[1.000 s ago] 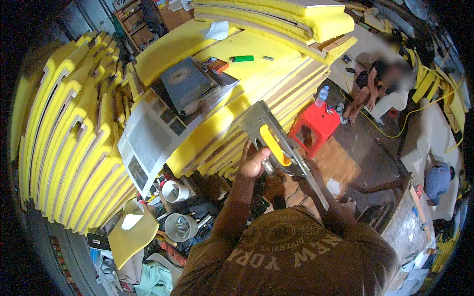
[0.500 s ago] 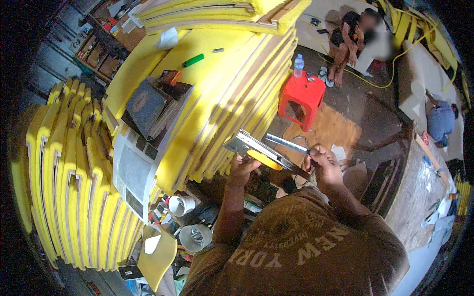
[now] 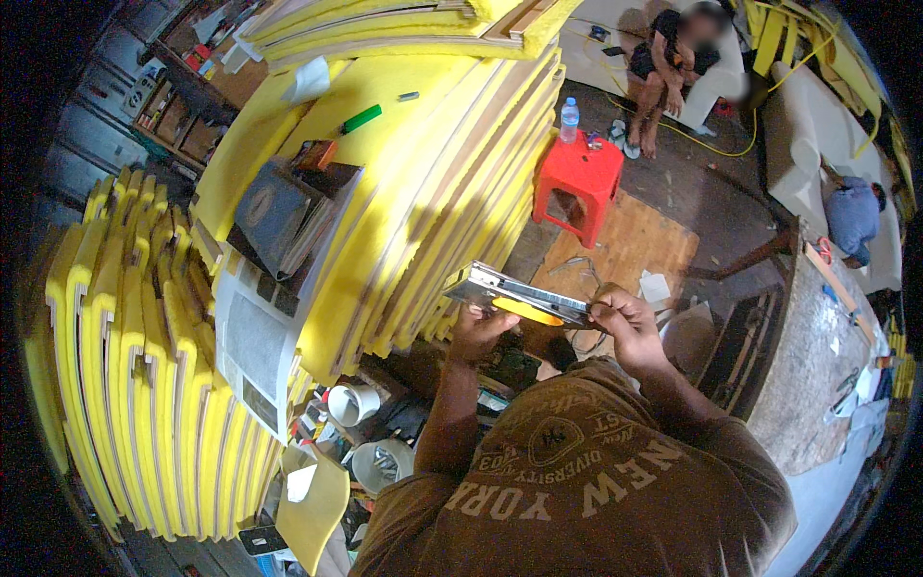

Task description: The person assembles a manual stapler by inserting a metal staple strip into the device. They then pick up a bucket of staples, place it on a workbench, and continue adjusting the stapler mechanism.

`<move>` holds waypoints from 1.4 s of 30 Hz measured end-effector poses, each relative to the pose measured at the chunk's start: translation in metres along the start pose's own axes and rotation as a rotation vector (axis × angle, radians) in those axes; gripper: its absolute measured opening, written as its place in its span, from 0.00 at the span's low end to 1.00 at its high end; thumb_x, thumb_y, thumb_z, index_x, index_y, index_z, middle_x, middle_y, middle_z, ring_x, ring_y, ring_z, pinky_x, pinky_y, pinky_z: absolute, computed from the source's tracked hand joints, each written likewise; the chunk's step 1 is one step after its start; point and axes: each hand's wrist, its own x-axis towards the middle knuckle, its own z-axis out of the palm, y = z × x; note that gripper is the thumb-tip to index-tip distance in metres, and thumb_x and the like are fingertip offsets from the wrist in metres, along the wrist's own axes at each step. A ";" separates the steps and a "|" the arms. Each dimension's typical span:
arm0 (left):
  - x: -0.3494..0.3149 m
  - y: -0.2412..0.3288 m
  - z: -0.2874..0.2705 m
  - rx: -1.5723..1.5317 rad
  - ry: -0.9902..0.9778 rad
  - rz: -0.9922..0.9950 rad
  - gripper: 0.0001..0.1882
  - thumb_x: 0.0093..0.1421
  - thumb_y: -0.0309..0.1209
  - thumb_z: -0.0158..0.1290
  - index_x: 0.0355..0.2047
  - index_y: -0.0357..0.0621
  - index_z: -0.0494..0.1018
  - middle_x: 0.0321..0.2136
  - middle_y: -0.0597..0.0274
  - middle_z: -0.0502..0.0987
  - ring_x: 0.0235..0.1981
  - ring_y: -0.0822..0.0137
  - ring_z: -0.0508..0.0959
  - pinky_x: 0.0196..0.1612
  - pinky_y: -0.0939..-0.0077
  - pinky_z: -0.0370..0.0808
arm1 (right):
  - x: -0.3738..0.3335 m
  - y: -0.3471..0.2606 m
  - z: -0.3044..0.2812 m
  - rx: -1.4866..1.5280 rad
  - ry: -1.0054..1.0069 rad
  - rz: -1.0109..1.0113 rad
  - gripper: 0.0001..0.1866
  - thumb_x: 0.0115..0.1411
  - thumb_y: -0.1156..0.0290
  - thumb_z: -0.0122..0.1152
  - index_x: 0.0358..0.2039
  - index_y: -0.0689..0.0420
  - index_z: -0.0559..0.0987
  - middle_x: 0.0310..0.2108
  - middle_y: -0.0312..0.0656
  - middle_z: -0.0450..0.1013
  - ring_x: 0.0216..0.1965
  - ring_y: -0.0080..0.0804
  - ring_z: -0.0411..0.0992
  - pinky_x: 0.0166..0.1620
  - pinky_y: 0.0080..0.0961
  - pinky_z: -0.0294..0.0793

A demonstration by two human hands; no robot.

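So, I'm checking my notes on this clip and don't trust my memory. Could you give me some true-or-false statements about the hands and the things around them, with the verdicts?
1. The left hand holds a metal tool with a yellow grip. True.
2. The right hand hangs down, well apart from the tool. False: the right hand is raised, at the tool's right end.
3. A clear bottle stands on the red stool. True.
4. The small green item lies on the floor. False: the green item lies on the yellow foam stack.
5. The red stool is tipped on its side. False: it stands upright.
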 end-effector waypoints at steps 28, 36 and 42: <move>-0.011 -0.020 0.009 -0.147 -0.026 -0.177 0.21 0.45 0.22 0.56 0.42 0.41 0.67 0.36 0.63 0.73 0.38 0.69 0.74 0.41 0.74 0.73 | 0.019 -0.004 -0.008 -0.522 -0.167 -0.291 0.11 0.51 0.66 0.59 0.30 0.59 0.74 0.27 0.46 0.71 0.30 0.40 0.71 0.34 0.32 0.68; -0.015 -0.078 -0.024 -0.243 -0.125 -0.225 0.20 0.48 0.22 0.56 0.43 0.41 0.67 0.39 0.61 0.74 0.40 0.68 0.74 0.44 0.71 0.72 | 0.017 0.003 -0.005 -0.563 -0.210 -0.294 0.05 0.50 0.73 0.58 0.27 0.59 0.74 0.25 0.41 0.71 0.29 0.32 0.71 0.33 0.26 0.68; -0.016 -0.075 -0.018 -0.356 -0.151 -0.236 0.18 0.50 0.23 0.55 0.43 0.39 0.68 0.39 0.60 0.74 0.41 0.66 0.74 0.45 0.69 0.71 | 0.026 0.016 -0.012 -0.645 -0.296 -0.258 0.04 0.49 0.73 0.57 0.24 0.59 0.73 0.23 0.42 0.70 0.27 0.36 0.71 0.31 0.29 0.68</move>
